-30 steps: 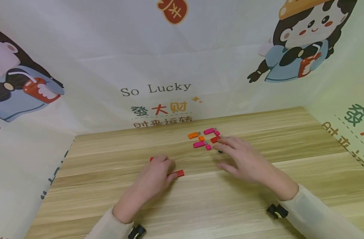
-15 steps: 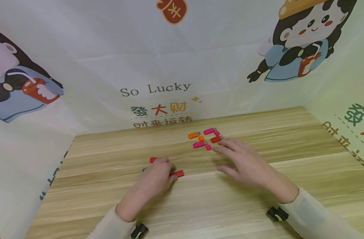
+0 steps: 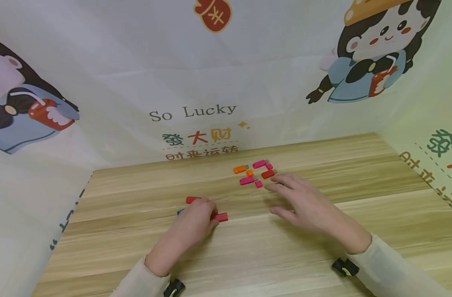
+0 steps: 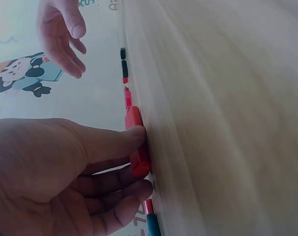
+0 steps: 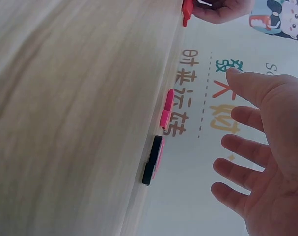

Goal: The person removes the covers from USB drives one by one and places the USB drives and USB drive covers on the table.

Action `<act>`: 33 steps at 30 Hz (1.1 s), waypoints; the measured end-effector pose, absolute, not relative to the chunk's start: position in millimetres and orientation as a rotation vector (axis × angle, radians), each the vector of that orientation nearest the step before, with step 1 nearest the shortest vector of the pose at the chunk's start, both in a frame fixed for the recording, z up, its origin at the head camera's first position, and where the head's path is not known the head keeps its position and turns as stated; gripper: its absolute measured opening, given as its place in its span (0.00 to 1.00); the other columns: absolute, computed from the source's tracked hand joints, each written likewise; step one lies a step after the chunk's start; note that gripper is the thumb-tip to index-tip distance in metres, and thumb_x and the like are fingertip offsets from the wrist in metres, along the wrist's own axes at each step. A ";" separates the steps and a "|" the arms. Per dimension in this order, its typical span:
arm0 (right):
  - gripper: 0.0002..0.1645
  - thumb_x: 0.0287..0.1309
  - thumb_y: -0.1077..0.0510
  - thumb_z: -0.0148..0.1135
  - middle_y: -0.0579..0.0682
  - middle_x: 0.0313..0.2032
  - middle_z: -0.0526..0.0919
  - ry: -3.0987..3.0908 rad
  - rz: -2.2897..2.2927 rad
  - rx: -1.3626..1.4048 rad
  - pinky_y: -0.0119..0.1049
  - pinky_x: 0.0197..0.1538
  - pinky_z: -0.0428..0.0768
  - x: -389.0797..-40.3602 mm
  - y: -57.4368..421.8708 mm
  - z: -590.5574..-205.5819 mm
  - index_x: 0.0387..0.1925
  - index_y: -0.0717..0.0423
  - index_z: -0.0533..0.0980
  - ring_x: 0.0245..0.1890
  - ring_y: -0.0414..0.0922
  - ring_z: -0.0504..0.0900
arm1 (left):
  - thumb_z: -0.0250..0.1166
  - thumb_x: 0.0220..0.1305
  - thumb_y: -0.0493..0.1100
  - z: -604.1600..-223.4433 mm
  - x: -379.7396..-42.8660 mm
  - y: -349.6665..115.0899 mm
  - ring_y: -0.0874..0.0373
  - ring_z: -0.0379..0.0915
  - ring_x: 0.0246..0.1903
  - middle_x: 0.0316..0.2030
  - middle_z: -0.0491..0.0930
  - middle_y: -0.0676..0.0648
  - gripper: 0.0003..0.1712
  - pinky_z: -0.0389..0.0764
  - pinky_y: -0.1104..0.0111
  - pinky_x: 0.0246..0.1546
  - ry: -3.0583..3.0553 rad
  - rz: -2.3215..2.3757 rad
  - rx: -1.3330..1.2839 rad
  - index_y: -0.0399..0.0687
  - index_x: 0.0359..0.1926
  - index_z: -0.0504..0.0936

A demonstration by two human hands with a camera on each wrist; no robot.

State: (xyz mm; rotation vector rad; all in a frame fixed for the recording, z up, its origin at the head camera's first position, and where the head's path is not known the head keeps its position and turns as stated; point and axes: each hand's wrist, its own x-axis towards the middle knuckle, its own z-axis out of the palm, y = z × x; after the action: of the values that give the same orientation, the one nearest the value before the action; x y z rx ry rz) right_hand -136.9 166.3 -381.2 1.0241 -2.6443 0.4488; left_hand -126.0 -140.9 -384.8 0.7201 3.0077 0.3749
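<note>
My left hand (image 3: 194, 225) pinches a red USB stick (image 4: 134, 117) between thumb and fingers, close over the table; its end (image 3: 222, 217) sticks out to the right. Just beyond that hand lies another red USB stick (image 3: 191, 199), and a blue one (image 3: 180, 211) peeks out at its left, mostly covered. My right hand (image 3: 304, 202) hovers with spread, relaxed fingers and holds nothing. Near its fingertips lies an uncapped red USB stick (image 3: 267, 174). In the right wrist view, a black stick (image 5: 153, 156) lies below the fingers; the hand largely hides it in the head view.
Towards the back of the wooden table (image 3: 137, 243) lie an orange USB stick (image 3: 239, 169) with its orange cap (image 3: 250, 173), and two pink sticks, one far (image 3: 260, 163) and one nearer (image 3: 246, 180). Two pink caps sit beside them. A printed white cloth (image 3: 129, 82) stands behind.
My left hand has shifted slightly and its fingers have drawn in on the red USB stick, uncovering more of the other red one and the blue one. My right hand stays nearly still.
</note>
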 end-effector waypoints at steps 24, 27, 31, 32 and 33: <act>0.35 0.61 0.42 0.66 0.53 0.65 0.71 -2.674 0.444 0.997 0.53 0.68 0.62 -135.5 166.7 -379.0 0.67 0.48 0.73 0.66 0.52 0.67 | 0.72 0.59 0.39 -382.4 -128.9 -142.0 0.59 0.68 0.27 0.26 0.72 0.55 0.10 0.72 0.67 0.29 2.982 0.462 0.668 0.50 0.30 0.76; 0.35 0.61 0.42 0.66 0.54 0.65 0.71 -2.678 0.446 0.997 0.54 0.67 0.63 -136.1 166.1 -378.3 0.66 0.49 0.73 0.66 0.53 0.67 | 0.71 0.60 0.39 -380.4 -128.7 -140.9 0.59 0.68 0.26 0.26 0.72 0.55 0.10 0.72 0.67 0.28 2.990 0.503 0.645 0.50 0.30 0.76; 0.34 0.61 0.43 0.66 0.54 0.64 0.72 -2.676 0.446 0.998 0.54 0.67 0.63 -137.4 164.7 -377.0 0.66 0.50 0.74 0.65 0.54 0.68 | 0.71 0.61 0.39 -377.1 -128.1 -138.9 0.59 0.67 0.26 0.26 0.71 0.54 0.10 0.72 0.68 0.27 3.003 0.542 0.631 0.50 0.30 0.76; 0.34 0.61 0.43 0.67 0.53 0.64 0.72 -2.674 0.446 0.999 0.54 0.67 0.64 -137.9 164.2 -376.7 0.65 0.50 0.74 0.65 0.54 0.68 | 0.70 0.61 0.39 -376.3 -128.1 -138.4 0.59 0.67 0.26 0.27 0.71 0.54 0.09 0.72 0.68 0.27 3.009 0.544 0.628 0.50 0.30 0.76; 0.34 0.60 0.43 0.67 0.53 0.64 0.72 -2.671 0.444 0.999 0.54 0.67 0.64 -138.4 163.8 -376.4 0.66 0.50 0.74 0.65 0.54 0.68 | 0.70 0.61 0.39 -375.7 -128.2 -138.0 0.59 0.67 0.26 0.27 0.71 0.54 0.09 0.72 0.68 0.27 3.017 0.546 0.629 0.50 0.31 0.76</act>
State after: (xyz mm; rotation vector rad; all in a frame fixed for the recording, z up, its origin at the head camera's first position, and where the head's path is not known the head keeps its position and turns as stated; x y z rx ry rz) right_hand -138.4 163.8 -376.4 0.9987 -2.6714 0.4435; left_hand -128.2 -138.0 -375.7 0.6288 3.0166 0.5459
